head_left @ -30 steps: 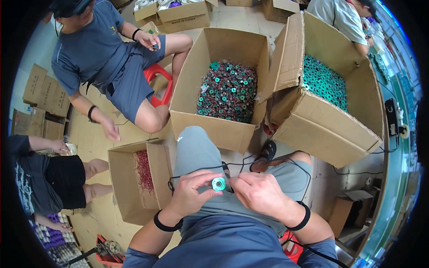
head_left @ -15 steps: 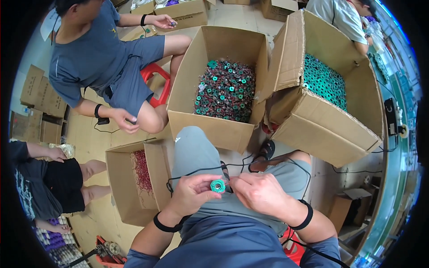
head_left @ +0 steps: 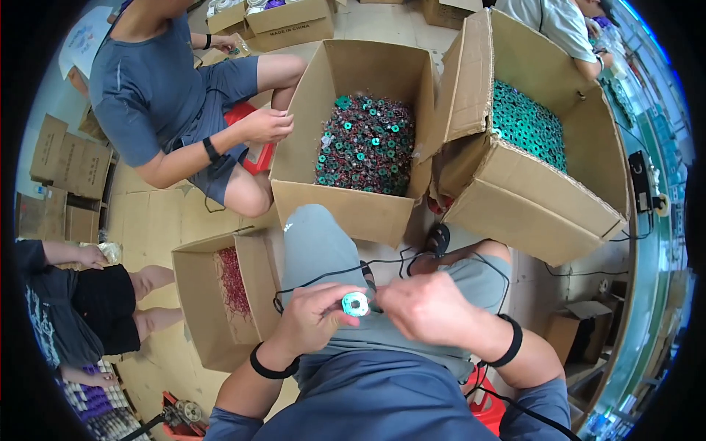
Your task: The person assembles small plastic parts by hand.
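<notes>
Head view: at six o'clock from the centre, above the lap of the grey shorts (head_left: pixel 323 253), is a small green ring-shaped part (head_left: pixel 356 303) with a pale face and a round central hole. It looks light and stiff, probably hard and rather smooth, so it may slip under a loose pinch; any fine wire on it would be the fragile bit, though none can be made out clearly. The outer rim seems the best place to take hold, leaving the hole clear. The left hand (head_left: pixel 307 317) does this, pinching the rim between thumb and forefinger from its nine o'clock side, the face turned up. The right hand (head_left: pixel 430 307) is just beside the part at its three o'clock, knuckles up, fingers curled inward; it is blurred, and whether it grips anything, or touches the part, I cannot tell. The forearms enter from seven o'clock and between four and five, each wrist wearing a black band (head_left: pixel 507 342), the right elbow bent outward. At twelve o'clock stands a brown cardboard box (head_left: pixel 338 209) of mixed green and reddish parts (head_left: pixel 368 147); at two o'clock, a tilted cardboard box (head_left: pixel 537 209) of green rings (head_left: pixel 529 128); at eight, a smaller cardboard box (head_left: pixel 195 294) holding red strands (head_left: pixel 234 287).
</notes>
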The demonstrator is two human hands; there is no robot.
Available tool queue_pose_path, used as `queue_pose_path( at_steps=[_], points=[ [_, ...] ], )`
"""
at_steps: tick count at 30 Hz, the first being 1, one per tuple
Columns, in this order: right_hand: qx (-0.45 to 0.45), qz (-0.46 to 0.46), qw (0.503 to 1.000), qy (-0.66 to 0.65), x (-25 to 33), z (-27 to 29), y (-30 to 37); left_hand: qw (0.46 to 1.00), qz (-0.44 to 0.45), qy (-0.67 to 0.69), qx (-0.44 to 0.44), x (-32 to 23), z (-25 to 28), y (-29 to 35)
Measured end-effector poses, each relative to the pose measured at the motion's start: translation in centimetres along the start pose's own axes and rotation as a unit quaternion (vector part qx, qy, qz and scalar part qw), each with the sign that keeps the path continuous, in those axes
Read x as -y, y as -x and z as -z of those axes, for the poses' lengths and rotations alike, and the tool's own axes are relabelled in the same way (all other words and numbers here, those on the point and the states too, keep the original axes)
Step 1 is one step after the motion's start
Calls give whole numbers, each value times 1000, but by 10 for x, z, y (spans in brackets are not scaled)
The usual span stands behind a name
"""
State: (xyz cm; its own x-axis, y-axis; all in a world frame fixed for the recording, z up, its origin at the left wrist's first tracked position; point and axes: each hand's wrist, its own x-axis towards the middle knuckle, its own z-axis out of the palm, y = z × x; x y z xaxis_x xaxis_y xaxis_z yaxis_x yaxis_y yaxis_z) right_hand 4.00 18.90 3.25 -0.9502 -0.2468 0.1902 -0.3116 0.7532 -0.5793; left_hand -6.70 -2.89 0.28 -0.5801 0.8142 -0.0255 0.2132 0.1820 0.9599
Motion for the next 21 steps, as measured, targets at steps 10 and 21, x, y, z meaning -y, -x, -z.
queue_pose_path(
  at_steps=[10, 21],
  points=[
    [-15, 9, 1000, -19, 6, 16, -4, 999, -26, -19, 34, -9, 0, 0],
    [57, -1, 998, -22, 10, 7, 7, 997, -17, -50, 49, -8, -3, -5]
  ],
)
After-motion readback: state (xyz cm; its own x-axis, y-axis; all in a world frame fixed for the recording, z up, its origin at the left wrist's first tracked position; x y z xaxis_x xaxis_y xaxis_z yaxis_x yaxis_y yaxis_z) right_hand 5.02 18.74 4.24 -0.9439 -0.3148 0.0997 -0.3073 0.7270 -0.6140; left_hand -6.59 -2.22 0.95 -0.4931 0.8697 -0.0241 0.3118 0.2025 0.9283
